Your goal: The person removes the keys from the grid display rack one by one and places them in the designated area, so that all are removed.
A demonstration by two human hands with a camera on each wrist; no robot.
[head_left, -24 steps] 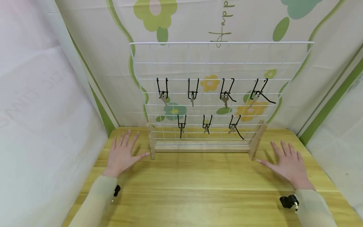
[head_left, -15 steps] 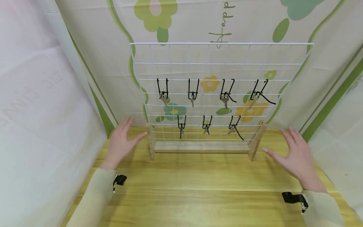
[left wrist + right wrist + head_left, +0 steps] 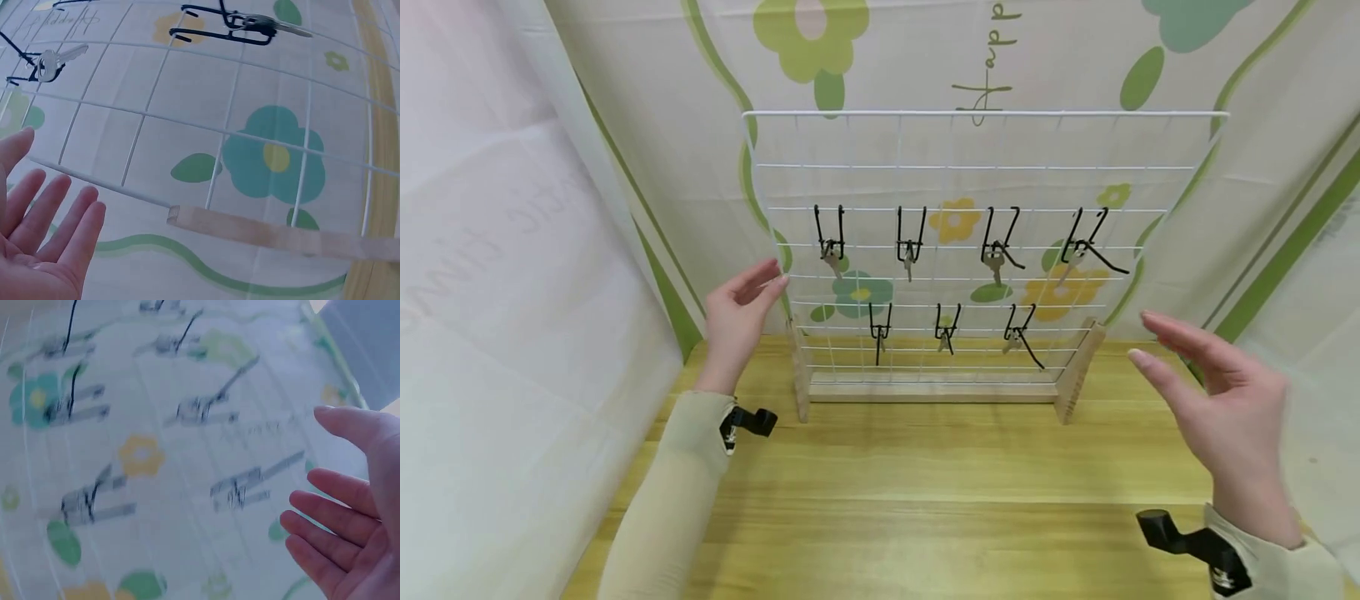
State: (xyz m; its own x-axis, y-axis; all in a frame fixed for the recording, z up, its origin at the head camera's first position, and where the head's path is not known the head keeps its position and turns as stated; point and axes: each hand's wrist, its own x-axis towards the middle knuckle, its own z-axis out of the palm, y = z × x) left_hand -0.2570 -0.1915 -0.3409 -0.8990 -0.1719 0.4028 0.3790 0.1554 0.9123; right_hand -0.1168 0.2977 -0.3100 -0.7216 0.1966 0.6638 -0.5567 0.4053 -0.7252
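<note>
A white wire grid rack (image 3: 925, 167) stands upright in wooden feet (image 3: 1078, 375). Black hooks (image 3: 830, 237) in two rows are fixed on it, and silver keys (image 3: 996, 265) hang from them. My left hand (image 3: 733, 329) is raised at the rack's left edge, thumb and fingers spread apart. Its fingertips (image 3: 94, 209) lie close to the edge wire in the left wrist view; whether they touch I cannot tell. My right hand (image 3: 1232, 408) hovers right of the rack, apart from it, palm turned inward and thumb apart from the fingers (image 3: 325, 512). Both hands hold nothing.
A wood-grain table (image 3: 895, 475) carries the rack. Behind it hangs a flower-printed cloth (image 3: 1037, 50), and white cloth walls (image 3: 497, 292) close off both sides. Black camera mounts (image 3: 1187, 542) sit on both wrists.
Both hands have lifted from beside the rack's feet. The left hand rose to the grid's left edge; the right hand rose and moved right, its fingers now bent inward.
</note>
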